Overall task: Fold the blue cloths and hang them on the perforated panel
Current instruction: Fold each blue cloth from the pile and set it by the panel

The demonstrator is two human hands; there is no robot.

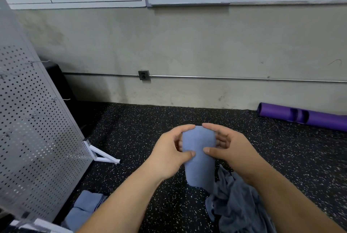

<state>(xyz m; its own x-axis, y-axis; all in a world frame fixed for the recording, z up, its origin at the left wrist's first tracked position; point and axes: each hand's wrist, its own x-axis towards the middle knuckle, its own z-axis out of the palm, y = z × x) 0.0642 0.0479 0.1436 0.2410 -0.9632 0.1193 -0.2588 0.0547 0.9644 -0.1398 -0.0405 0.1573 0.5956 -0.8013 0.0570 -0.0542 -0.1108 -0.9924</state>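
We held the folded light-blue cloth (pixel 199 150) between left hand (pixel 169 152) and right hand (pixel 232 148), fingers (pixel 187 155) clamped on its edges, probably keeping the fold intact for the grey perforated panel (pixel 37 120).

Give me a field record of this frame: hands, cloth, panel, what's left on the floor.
left hand: pinches folded cloth, thumb on its front
right hand: grips the same cloth
held cloth: blue, folded, held above the floor
perforated panel: stands at left; visible hooks bare
folded stack: blue, on floor by panel
loose pile: crumpled, on floor lower right
purple roller: along the wall
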